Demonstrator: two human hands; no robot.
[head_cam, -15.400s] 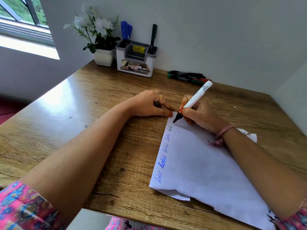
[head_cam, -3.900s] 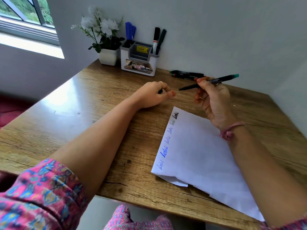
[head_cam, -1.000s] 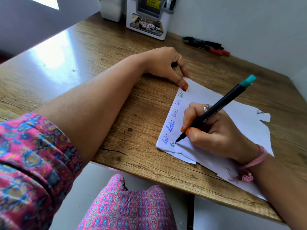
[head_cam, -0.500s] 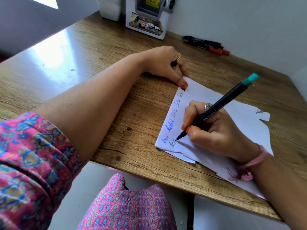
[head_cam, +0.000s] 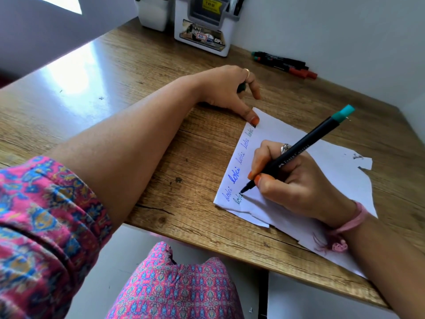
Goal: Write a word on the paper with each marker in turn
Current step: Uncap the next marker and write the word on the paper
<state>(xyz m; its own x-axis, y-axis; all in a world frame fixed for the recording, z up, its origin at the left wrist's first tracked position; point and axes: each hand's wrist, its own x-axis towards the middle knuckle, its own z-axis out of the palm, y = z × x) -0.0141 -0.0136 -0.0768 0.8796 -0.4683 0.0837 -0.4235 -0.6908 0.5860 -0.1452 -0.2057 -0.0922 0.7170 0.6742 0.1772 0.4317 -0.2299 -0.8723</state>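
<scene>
A white sheet of paper (head_cam: 326, 162) lies on the wooden desk (head_cam: 138, 72), with several small handwritten words along its left edge. My right hand (head_cam: 296, 183) grips a black marker with a teal end (head_cam: 296, 153), its tip touching the paper at a green word near the lower left corner. My left hand (head_cam: 230, 88) rests on the desk with its thumb pressing the paper's top corner. Its fingers curl round a small dark cap (head_cam: 241, 87), mostly hidden.
Three markers (head_cam: 282, 63) lie against the back wall. A white and grey pen holder (head_cam: 202, 21) and a white flower pot (head_cam: 154, 10) stand at the back of the desk. The desk's front edge runs just below the paper.
The marker tip has moved a little to the right along the green word, which has grown by a letter or so. My left hand stays on the paper's top corner.
</scene>
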